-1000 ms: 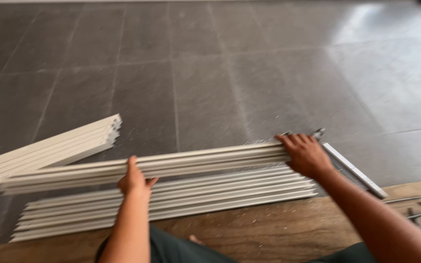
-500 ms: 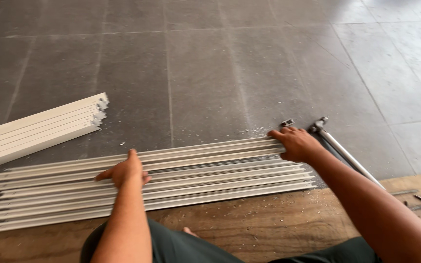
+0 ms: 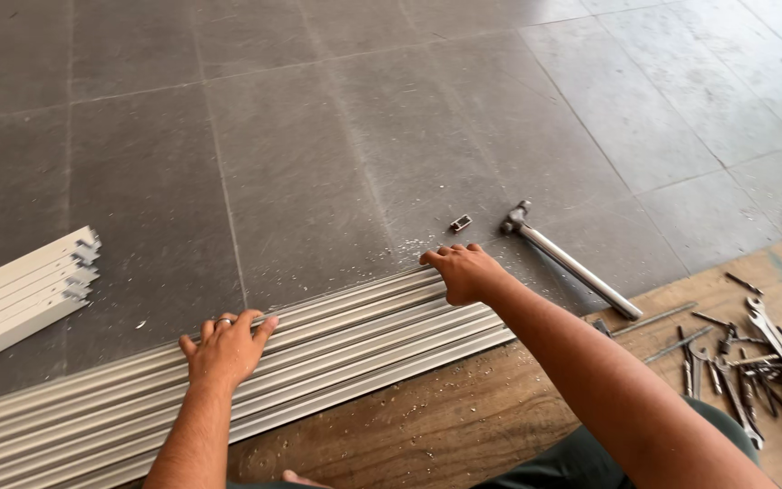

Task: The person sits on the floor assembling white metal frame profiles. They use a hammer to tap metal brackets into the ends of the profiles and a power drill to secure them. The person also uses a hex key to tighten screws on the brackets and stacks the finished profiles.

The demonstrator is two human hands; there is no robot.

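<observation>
Several long pale metal strips (image 3: pixel 337 349) lie side by side on the dark tiled floor, running from lower left to the middle. My left hand (image 3: pixel 225 347) rests flat on them near their middle, fingers spread, a ring on one finger. My right hand (image 3: pixel 463 270) presses on the far strips at their right end, fingers curled over the edge. Neither hand lifts a strip.
A metal hammer (image 3: pixel 567 260) lies on the floor right of my right hand, a small metal piece (image 3: pixel 460 223) beside it. A stack of white strips (image 3: pixel 24 294) sits at the left. Several spanners and loose tools (image 3: pixel 753 353) lie on a wooden board (image 3: pixel 427 426).
The view has shifted right and closer, bringing the hammer and loose tools into sight. Both hands stay on the strips, the left one now flatter and nearer the far strips.
</observation>
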